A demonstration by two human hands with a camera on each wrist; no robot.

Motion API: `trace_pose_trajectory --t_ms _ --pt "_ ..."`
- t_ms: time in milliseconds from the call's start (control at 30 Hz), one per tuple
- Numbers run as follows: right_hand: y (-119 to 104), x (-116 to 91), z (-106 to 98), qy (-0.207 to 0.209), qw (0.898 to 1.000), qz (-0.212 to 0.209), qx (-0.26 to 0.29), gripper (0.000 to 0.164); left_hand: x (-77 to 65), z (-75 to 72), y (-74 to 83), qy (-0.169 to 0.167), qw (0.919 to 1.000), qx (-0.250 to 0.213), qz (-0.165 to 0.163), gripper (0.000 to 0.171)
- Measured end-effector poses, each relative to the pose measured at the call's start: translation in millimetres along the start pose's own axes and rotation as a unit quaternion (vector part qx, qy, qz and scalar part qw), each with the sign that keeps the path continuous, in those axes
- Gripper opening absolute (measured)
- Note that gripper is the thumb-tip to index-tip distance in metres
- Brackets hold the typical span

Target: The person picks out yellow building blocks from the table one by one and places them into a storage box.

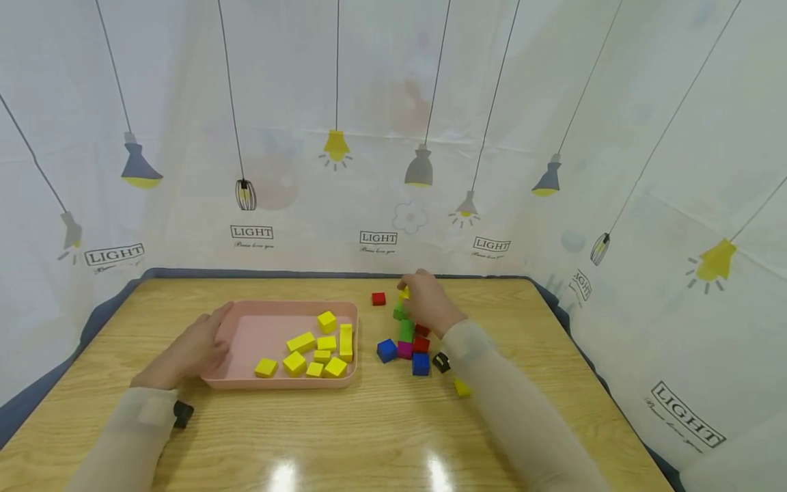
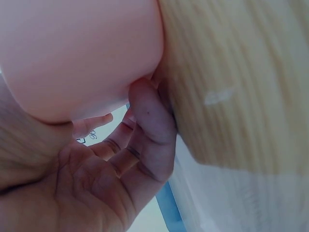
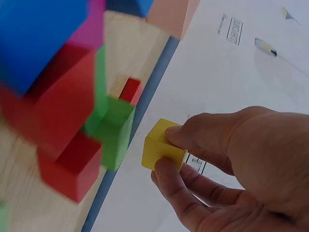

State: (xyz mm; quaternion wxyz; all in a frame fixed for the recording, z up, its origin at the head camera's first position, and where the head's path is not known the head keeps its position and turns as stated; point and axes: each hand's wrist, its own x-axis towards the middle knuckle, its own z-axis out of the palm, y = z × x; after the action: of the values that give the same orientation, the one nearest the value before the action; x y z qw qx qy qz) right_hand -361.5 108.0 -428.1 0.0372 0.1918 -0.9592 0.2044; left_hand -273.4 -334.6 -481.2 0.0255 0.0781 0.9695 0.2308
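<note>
A pink tray [image 1: 258, 384] lies on the left half of the table, with several yellow blocks [image 1: 295, 363] in its right part. My left hand [image 1: 195, 346] grips the tray's left end; in the left wrist view, curled fingers [image 2: 152, 113] reach under the pink wall [image 2: 82, 53]. My right hand [image 1: 430, 301] pinches a yellow cube [image 3: 161, 147] between thumb and fingers at the far side of the table. Right below that hand, green blocks [image 1: 406, 331], red blocks [image 1: 421, 344], blue cubes [image 1: 421, 364] and a magenta block [image 1: 404, 350] sit close together.
A red block [image 1: 378, 298] lies apart, near the table's back edge. Another yellow block [image 1: 462, 388] is partly hidden by my right sleeve, beside a small black object [image 1: 441, 362]. A printed white cloth [image 1: 295, 225] hangs behind the wooden table [image 1: 344, 437].
</note>
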Motion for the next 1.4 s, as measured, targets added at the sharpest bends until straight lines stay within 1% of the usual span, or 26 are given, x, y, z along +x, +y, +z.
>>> trace_pose_trajectory --t_ms 300,500,600,733,833,1000,1200,1400 --pt "-39 16 17 -0.011 0.998 -0.055 -0.016 0.030 3.1 -0.9 -2.1 -0.001 1.0000 0.007 0.002 0.080" --pt "-67 19 29 -0.017 0.995 -0.091 -0.046 0.029 2.8 -1.9 -2.1 0.000 0.9999 0.007 0.010 0.078" --pt "-81 19 34 -0.015 0.993 -0.107 -0.046 0.029 1.1 -1.9 -1.1 -0.001 0.9999 0.005 0.010 0.078" --pt "-98 19 39 -0.024 0.993 -0.112 -0.031 0.028 0.9 -2.0 -0.5 -0.002 1.0000 0.006 0.005 0.079" --pt "-109 20 44 -0.033 0.992 -0.116 -0.028 0.028 1.5 -2.3 -0.3 -0.001 0.9999 0.006 0.008 0.079" --pt "-127 19 54 -0.056 0.988 -0.140 -0.030 0.031 0.8 -2.0 -0.3 -0.001 0.9999 0.005 0.011 0.079" --pt "-140 18 64 -0.078 0.983 -0.164 -0.016 0.035 -0.4 -1.4 -0.7 -0.001 0.9999 0.004 0.012 0.078" --pt "-145 17 71 -0.095 0.984 -0.150 -0.024 0.035 0.1 -0.7 -1.0 0.003 0.9999 0.005 0.014 0.078"
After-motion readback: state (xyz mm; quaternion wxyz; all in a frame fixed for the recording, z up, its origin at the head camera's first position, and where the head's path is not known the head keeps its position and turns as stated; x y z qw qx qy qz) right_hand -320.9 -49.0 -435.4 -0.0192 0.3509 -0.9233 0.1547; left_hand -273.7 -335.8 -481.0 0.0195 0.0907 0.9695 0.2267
